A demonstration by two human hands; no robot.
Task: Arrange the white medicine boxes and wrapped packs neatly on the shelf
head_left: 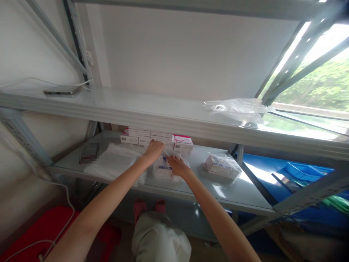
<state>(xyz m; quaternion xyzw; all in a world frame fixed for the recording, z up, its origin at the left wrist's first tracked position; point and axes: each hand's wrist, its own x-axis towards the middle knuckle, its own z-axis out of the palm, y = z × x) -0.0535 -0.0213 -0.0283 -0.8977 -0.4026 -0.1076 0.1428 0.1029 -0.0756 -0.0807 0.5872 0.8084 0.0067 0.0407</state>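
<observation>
On the lower shelf, a clear plastic bag [160,174] with white and blue contents lies in front of me. My right hand [177,165] is closed on its right side, fingers curled over the plastic. My left hand [155,149] is at the back of the bag, against a row of white and pink boxes [182,143]. Its fingers are bent and closed, and what they hold is hidden. To the left of the bag lies a pile of clear plastic bags [114,162]. Off to the right, another bagged box [221,164] rests on the shelf.
The upper shelf [152,105] overhangs the boxes and carries a flat grey device [62,90] and a crumpled plastic bag [240,109]. Blue trays [305,171] stand beyond the right-hand shelf post. A red stool-like object [35,233] and a white cable [68,198] are at lower left.
</observation>
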